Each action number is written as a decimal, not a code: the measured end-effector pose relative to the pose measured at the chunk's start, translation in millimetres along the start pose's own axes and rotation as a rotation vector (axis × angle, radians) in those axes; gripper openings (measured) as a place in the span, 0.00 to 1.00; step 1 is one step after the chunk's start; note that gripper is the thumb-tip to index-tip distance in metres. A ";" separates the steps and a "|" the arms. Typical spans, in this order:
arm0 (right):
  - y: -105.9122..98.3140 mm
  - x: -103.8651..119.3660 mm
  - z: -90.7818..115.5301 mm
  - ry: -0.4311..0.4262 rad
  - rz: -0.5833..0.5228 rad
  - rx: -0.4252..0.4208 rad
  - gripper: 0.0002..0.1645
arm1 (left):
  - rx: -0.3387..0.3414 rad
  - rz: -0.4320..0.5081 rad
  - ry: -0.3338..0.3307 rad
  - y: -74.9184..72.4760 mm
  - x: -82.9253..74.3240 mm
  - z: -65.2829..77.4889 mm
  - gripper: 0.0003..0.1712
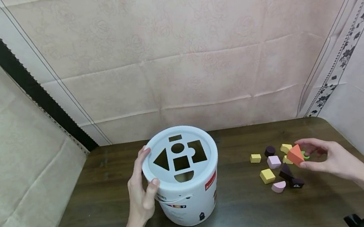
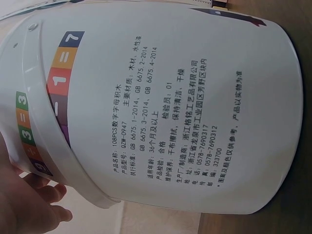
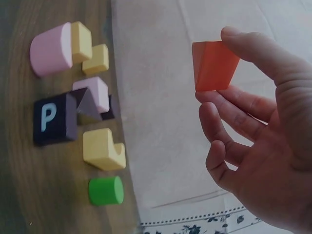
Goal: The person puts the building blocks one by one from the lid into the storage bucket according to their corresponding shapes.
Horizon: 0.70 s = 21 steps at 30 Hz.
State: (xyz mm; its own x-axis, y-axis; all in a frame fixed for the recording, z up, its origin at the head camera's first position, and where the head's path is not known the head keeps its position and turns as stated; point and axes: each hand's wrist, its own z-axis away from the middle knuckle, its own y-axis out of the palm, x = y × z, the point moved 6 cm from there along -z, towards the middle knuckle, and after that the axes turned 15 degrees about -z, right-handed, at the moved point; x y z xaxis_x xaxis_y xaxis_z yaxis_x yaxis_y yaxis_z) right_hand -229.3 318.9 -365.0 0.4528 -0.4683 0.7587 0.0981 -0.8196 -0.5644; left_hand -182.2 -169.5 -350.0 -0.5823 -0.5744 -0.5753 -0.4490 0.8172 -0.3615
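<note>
A white bucket (image 1: 192,208) stands upright on the table, its lid (image 1: 192,174) cut with a triangle, circle, square, half-round and other holes. My left hand (image 1: 144,190) grips the lid's left side, with the thumb at the front and fingers farther back on the rim. In the left wrist view, printed text covers the bucket's side (image 2: 195,117). Between thumb and fingertips, my right hand (image 1: 332,156) pinches an orange triangular block (image 1: 295,155). The right wrist view shows this orange block (image 3: 214,66) held above the tabletop, the other fingers loosely bent beneath.
Loose blocks lie right of the bucket: several yellow ones (image 1: 267,176), a pink cube (image 1: 274,162), a pink half-round (image 1: 279,186) and several dark ones (image 1: 269,151). A green cylinder (image 3: 106,190) lies near them. Cloth walls (image 1: 178,90) enclose the wooden table (image 1: 110,205).
</note>
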 end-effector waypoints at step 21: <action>4.5 43.2 -21.1 -0.125 -0.006 -0.048 0.33 | -0.004 -0.010 0.030 -1.4 -4.6 -1.5 0.41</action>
State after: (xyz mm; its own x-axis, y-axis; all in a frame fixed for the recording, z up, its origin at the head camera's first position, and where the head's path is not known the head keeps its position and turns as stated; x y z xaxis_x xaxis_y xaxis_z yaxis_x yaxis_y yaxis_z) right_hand -228.0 288.0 -327.8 0.5592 -0.4212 0.7141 0.0604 -0.8384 -0.5417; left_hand -180.0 -168.1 -345.8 -0.5975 -0.5839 -0.5497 -0.4577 0.8111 -0.3641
